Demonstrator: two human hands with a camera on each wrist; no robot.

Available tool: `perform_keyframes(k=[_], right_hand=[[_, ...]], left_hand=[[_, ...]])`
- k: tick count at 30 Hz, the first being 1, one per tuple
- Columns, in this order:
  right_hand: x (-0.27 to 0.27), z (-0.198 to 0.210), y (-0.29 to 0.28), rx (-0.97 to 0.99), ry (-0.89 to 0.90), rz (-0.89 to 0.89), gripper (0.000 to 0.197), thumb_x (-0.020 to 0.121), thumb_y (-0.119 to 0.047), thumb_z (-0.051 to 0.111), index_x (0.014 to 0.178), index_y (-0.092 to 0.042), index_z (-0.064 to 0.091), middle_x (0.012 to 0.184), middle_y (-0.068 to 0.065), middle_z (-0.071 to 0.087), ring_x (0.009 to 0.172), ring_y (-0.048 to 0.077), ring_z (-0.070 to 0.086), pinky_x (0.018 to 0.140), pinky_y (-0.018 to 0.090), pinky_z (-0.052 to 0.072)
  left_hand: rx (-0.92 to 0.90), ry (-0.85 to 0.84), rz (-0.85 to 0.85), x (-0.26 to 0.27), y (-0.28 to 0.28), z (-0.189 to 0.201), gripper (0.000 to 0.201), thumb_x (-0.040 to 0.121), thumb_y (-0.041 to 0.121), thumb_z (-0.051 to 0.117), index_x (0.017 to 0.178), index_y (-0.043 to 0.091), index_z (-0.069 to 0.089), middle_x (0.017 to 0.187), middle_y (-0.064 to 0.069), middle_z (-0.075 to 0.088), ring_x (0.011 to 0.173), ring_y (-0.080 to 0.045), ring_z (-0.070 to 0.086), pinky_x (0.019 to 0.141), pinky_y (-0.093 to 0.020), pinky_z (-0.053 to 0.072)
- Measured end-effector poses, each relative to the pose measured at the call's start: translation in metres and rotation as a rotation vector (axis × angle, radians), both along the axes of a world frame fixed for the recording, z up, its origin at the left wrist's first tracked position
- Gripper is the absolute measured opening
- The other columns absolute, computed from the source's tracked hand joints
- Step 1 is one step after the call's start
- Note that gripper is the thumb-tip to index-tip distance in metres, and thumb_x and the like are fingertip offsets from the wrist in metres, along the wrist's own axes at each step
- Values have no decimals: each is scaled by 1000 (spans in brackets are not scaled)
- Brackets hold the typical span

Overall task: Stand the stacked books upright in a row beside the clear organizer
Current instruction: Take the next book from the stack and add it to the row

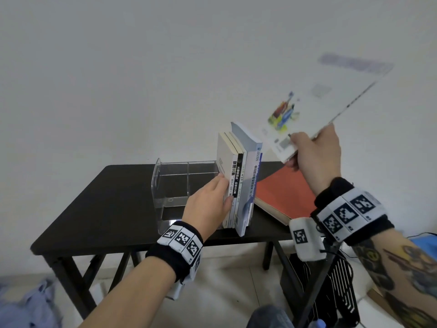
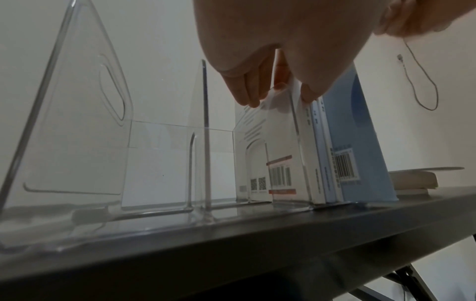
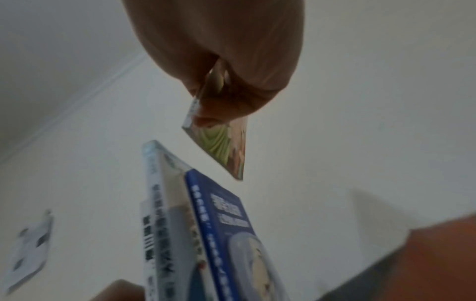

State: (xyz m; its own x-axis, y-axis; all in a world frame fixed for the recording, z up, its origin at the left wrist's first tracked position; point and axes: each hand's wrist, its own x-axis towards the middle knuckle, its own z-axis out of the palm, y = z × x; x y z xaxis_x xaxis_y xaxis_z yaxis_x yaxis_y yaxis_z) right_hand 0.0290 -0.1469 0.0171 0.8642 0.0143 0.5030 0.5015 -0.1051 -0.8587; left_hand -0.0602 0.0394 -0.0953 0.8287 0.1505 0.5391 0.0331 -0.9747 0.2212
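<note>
Three books stand upright against the right wall of the clear organizer on the black table. My left hand pinches them, fingers on the white cover and thumb on the spines; the left wrist view shows this grip through the organizer wall. My right hand grips a thin white book by its lower corner, tilted in the air above and right of the row. Its corner hangs over the blue-covered upright book. An orange book lies flat on another book.
The flat stack lies just right of the upright row, near the table's right edge. A black rack stands under the table's right side. Blue cloth lies on the floor at left. A cable hangs on the wall.
</note>
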Motion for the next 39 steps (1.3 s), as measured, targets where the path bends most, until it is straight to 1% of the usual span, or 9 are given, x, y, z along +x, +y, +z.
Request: perform_keyframes(k=[2,5,8,13,18,22,26,33,39], right_hand=[[-21,12,9,53,-126,-19,14,86,-19,56,97,-22,48,69,10,67,42,24,61,43,30,48],[-50,21,24,35,-247,-31,22,87,-31,58,87,-41,39,71,-2,67,55,26,67,57,43,57],[-66,14,41,-112,-256,33,16,90,-34,58,98,-33,44,71,1,68,56,24,67,58,45,57],[-68,-16,65,-451,-342,29,44,94,-25,53,132,-5,44,67,7,61,55,27,57,57,37,51],[-57,-43,78,-900,-326,-69,54,94,-22,44,144,-12,26,74,4,55,50,22,48,47,28,36],[-60,-47,82,-810,-236,10,59,92,-18,47,145,-15,20,104,16,66,79,38,65,68,42,56],[-60,-48,84,-789,-221,30,53,94,-17,44,142,-14,22,112,17,63,83,39,64,72,44,54],[-60,-57,85,-853,-235,-5,53,96,-16,40,144,-16,17,74,4,56,65,34,60,60,34,46],[-57,-63,94,-946,-226,-30,52,95,-10,37,141,-16,13,55,-5,37,58,29,50,58,31,39]], left_hand=[[5,9,6,0,1,0,31,97,33,52,124,17,50,146,3,48,108,-19,63,73,-32,56],[7,29,-2,0,3,-1,37,97,33,51,131,19,46,150,3,45,108,-20,64,74,-32,57],[15,55,8,-2,3,0,41,98,33,49,136,20,42,151,3,44,105,-21,66,73,-33,56],[16,65,10,-7,1,4,43,96,29,52,136,18,43,135,-2,59,86,-25,68,61,-32,51],[-79,76,14,-11,-5,9,46,95,26,52,137,12,42,110,-5,68,80,-29,67,61,-35,50],[-265,92,28,-15,-11,11,31,93,28,53,117,11,45,96,-4,68,82,-29,66,62,-34,44],[-339,38,17,-14,-9,8,54,90,34,58,136,18,36,109,-1,70,92,-24,67,73,-36,52],[-243,5,-38,-3,4,7,60,90,18,57,146,19,35,126,-2,63,108,-21,59,89,-34,48],[-137,44,-75,3,8,2,36,82,19,57,118,22,51,111,7,60,99,-19,57,82,-38,51]])
